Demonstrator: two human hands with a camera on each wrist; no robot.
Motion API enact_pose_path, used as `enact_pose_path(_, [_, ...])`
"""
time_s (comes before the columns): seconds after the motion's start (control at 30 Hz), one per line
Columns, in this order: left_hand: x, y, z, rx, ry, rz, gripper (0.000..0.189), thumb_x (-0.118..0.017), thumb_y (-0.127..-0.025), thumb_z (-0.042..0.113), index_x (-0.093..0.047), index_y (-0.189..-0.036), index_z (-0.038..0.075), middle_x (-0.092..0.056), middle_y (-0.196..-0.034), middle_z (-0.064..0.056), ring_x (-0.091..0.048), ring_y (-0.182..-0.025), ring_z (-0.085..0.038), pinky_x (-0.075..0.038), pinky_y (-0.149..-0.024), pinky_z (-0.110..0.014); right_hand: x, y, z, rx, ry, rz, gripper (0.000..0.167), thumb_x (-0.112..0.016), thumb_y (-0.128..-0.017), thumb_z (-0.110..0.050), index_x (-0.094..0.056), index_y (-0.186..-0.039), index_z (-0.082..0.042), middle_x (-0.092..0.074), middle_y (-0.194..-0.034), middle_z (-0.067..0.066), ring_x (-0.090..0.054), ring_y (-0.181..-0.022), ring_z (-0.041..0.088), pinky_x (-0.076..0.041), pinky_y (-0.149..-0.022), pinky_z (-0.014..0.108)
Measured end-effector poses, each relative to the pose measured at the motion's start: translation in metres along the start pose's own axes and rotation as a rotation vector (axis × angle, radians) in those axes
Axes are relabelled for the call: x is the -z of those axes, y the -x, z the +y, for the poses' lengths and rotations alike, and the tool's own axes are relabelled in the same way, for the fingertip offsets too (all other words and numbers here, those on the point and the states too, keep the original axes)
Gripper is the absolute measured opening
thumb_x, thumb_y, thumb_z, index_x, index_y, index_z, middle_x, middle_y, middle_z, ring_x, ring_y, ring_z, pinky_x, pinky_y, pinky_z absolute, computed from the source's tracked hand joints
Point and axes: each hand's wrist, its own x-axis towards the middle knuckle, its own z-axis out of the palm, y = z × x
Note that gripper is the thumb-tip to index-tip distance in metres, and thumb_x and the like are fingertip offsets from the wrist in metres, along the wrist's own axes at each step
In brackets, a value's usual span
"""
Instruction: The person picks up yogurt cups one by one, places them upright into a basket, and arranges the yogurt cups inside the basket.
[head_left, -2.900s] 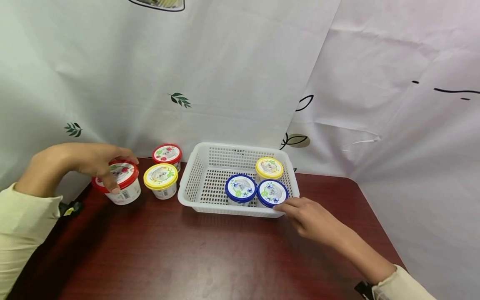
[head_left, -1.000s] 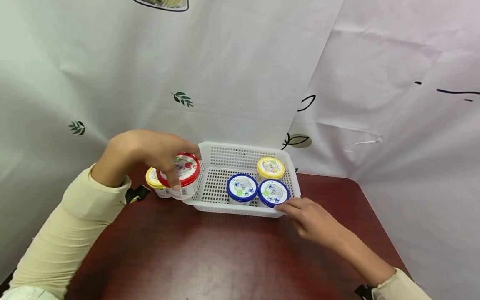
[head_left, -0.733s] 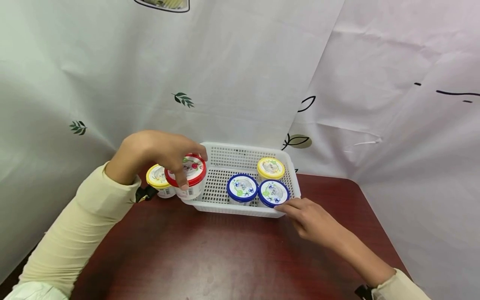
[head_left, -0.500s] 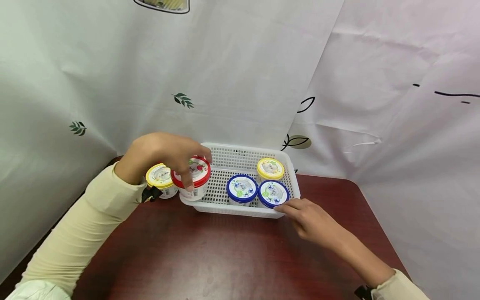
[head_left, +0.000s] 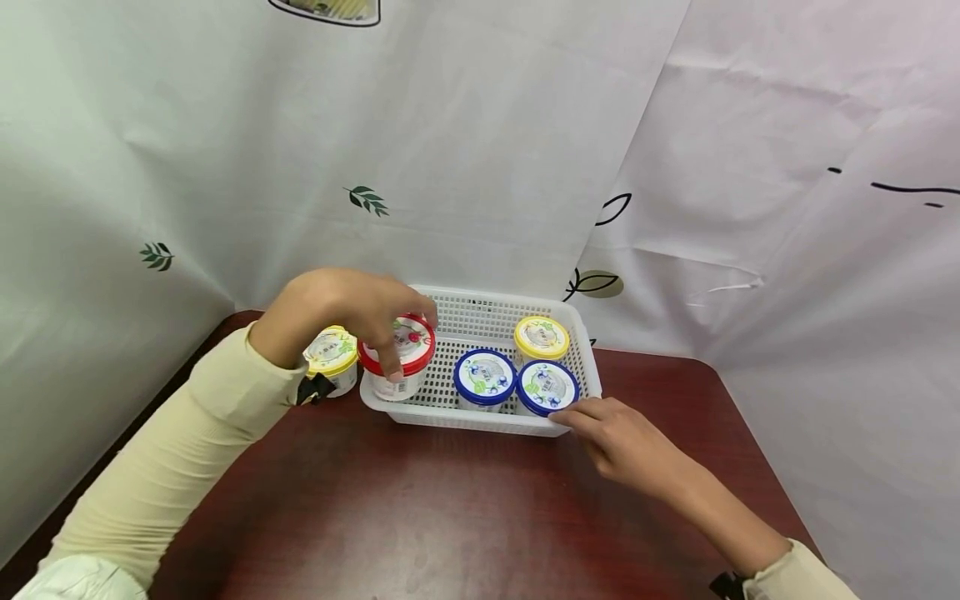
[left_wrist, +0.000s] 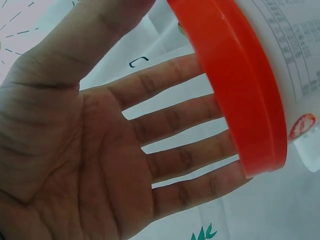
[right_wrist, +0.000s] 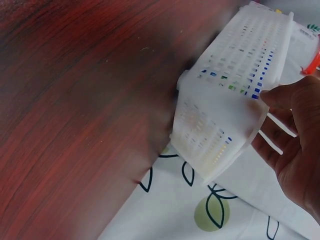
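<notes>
My left hand (head_left: 360,310) grips a white tub with a red lid (head_left: 408,354) from above, thumb at the front and fingers behind. That tub is over the left end of the white perforated basket (head_left: 480,423); whether it touches the bottom I cannot tell. In the left wrist view the fingers reach the red lid rim (left_wrist: 240,85). My right hand (head_left: 622,437) pinches the basket's front right corner, thumb on the outer wall in the right wrist view. Inside the basket stand two blue-lidded tubs (head_left: 484,377) and a yellow-lidded tub (head_left: 541,337).
Another yellow-lidded tub (head_left: 332,354) stands on the dark red table (head_left: 450,517) left of the basket, partly behind the left wrist. A white printed cloth (head_left: 480,150) hangs behind the table and along its sides.
My left hand has lifted the red-lidded tub from the table's left side and carried it right, over the basket. The other red-lidded tub is now hidden. My right hand stays at the corner.
</notes>
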Motion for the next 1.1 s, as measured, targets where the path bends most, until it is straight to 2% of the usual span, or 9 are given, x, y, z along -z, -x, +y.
enact_pose_path(0.5, [-0.005,-0.020,0.003,-0.001,0.008,-0.021,0.086,-0.103,-0.080,0.037,-0.063,-0.154,0.021,-0.068,-0.143,-0.007,-0.064,-0.130,-0.030,-0.065,-0.100,-0.045,0.000,0.001,-0.002,-0.005,0.002,-0.005,0.040,-0.085,-0.091,0.001,-0.083,-0.127,-0.016,-0.083,-0.119,-0.002,-0.078,-0.105,0.018,-0.065,-0.089,0.039])
enact_pose_path(0.93, [-0.014,-0.035,0.003,-0.018,0.009,-0.028,0.086,-0.101,-0.084,0.035,-0.059,-0.158,0.020,-0.066,-0.149,-0.006,-0.062,-0.133,-0.029,-0.064,-0.105,-0.046,0.000,0.001,-0.001,0.005,0.004,0.007,0.041,-0.085,-0.089,0.002,-0.083,-0.127,-0.015,-0.083,-0.119,-0.001,-0.078,-0.105,0.019,-0.065,-0.089,0.039])
enact_pose_path(1.1, [-0.018,-0.041,0.001,-0.033,-0.009,-0.020,0.090,-0.100,-0.084,0.036,-0.057,-0.161,0.018,-0.064,-0.156,-0.008,-0.060,-0.137,-0.030,-0.061,-0.111,-0.051,-0.001,0.000,-0.001,0.008,0.006,0.011,0.042,-0.085,-0.089,0.002,-0.083,-0.127,-0.015,-0.083,-0.119,-0.001,-0.078,-0.105,0.019,-0.065,-0.089,0.039])
